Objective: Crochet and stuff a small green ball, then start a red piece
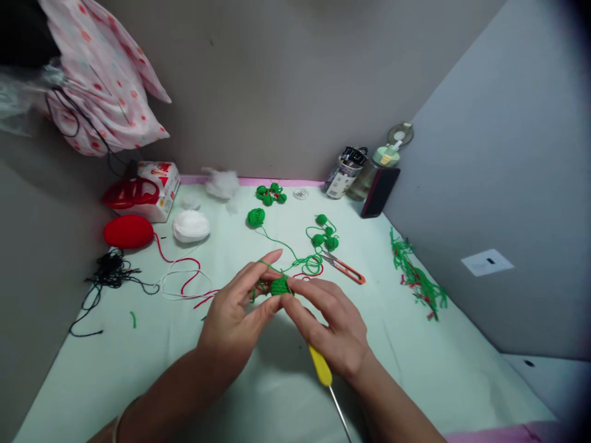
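Head view: the green crochet piece (pixel 279 286) sits between both hands, just above the worktop (pixel 184 369). The left hand (pixel 235 320) pinches it in its grip from the left; the right hand (pixel 335 326) closes its grip round a yellow crochet hook (pixel 320 364), which slants from lower right up towards the piece

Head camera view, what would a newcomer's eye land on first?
Dead centre, the left hand and right hand pinch a small green crochet piece, a yellow-handled hook running under the right palm. Behind, at the left, a red yarn ball sits beside a white yarn ball; green yarn scraps litter the far right.
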The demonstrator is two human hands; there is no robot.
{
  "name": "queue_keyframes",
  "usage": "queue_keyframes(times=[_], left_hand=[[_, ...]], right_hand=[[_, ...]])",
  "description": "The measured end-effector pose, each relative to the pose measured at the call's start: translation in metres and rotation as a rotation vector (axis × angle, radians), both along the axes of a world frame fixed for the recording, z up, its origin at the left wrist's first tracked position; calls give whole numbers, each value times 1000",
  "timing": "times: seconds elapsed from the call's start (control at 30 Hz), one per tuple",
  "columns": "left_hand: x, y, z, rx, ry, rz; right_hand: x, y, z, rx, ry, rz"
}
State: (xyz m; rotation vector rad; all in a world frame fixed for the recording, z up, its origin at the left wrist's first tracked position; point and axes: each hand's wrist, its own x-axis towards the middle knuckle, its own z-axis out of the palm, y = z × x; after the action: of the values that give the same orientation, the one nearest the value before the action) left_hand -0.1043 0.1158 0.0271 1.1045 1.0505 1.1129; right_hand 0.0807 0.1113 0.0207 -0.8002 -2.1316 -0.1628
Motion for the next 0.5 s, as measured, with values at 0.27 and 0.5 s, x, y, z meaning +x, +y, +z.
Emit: queue_keyframes(times=[0.27, 0.5], left_hand=[[4, -2, 1, -339, -506, -227], [-1, 4, 7, -353, -564, -320]], right_hand=[[4, -11, 0, 47, 90, -21], [-2, 4, -1, -280, 606, 236]])
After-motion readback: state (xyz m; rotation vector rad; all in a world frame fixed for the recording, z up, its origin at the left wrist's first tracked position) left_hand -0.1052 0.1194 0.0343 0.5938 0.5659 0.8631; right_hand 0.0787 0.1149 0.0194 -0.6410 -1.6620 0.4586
